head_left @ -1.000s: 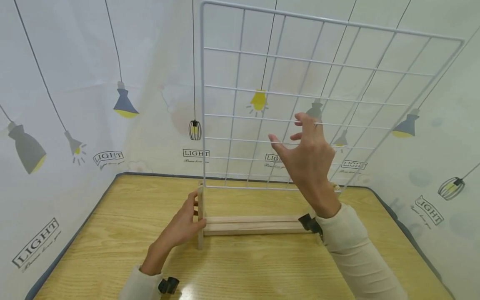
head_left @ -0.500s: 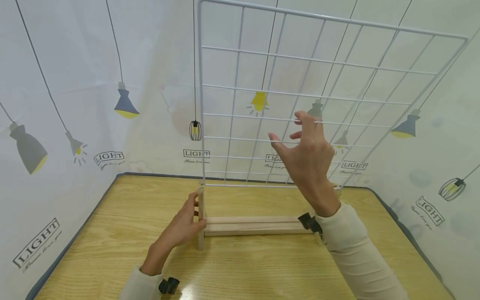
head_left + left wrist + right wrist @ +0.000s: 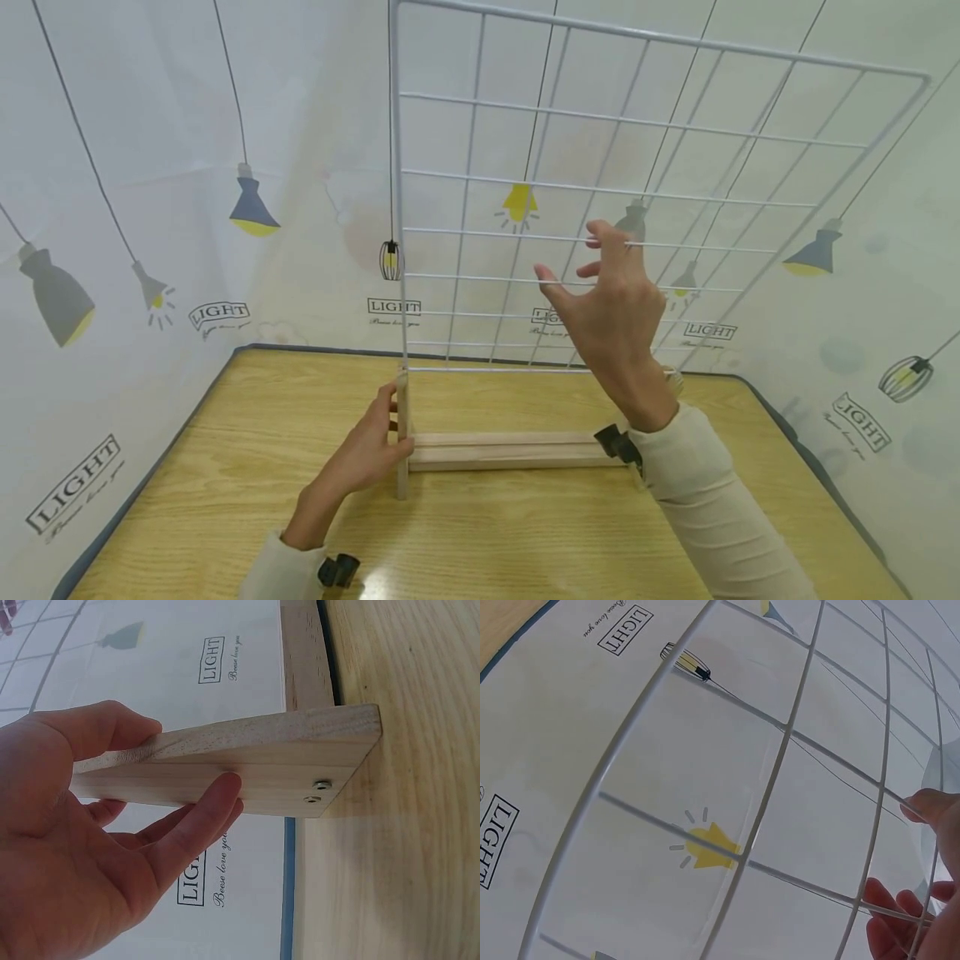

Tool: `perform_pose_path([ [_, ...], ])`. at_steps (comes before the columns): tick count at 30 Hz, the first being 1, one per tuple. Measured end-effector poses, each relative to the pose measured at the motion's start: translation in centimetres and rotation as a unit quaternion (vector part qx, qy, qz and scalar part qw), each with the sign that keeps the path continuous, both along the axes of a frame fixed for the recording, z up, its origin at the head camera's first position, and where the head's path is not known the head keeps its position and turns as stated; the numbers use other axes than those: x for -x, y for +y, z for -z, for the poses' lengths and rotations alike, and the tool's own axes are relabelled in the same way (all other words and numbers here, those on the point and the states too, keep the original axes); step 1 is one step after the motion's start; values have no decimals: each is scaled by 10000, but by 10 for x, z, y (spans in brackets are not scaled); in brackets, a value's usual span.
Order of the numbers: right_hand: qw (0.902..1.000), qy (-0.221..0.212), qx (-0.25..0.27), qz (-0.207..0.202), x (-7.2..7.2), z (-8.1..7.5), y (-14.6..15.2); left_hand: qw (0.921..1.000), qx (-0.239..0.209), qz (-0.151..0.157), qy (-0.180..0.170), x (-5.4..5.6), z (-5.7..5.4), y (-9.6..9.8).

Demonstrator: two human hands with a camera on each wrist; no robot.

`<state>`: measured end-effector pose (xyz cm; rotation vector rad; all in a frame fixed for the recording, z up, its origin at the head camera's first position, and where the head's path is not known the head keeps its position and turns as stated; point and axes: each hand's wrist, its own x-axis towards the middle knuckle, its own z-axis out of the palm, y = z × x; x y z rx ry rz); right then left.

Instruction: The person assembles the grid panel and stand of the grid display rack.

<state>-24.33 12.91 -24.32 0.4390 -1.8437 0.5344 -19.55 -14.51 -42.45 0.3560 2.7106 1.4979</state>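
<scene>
My left hand (image 3: 363, 454) grips an upright wooden side board (image 3: 402, 479), thumb on the near face and fingers behind it. In the left wrist view, two bolt heads (image 3: 322, 785) sit low in this board (image 3: 262, 754). Wooden crossbars (image 3: 510, 457) run right from it, low over the table. Raised on the right, my right hand (image 3: 622, 325) holds a white wire grid panel (image 3: 645, 34), its fingers hooked through the openings. The panel leans up above the crossbars, its lower left corner right at the board's top. My right forearm hides the crossbars' right end.
The wood-grain table (image 3: 510, 542) ends at the back against a pale wall covering (image 3: 322, 250) printed with lamps. Similar covering rises on the left and right sides. Black camera mounts (image 3: 622, 446) are strapped to both wrists.
The wire grid panel has shifted slightly left, and its lower edge has risen a little. My right hand has moved slightly with it; my left hand keeps its grip on the side board.
</scene>
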Motion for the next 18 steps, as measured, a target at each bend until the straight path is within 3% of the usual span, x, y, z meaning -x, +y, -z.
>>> perform_pose_path([
  [18, 9996, -170, -155, 164, 5, 4, 1, 10000, -37, 42, 32, 0, 0, 0],
])
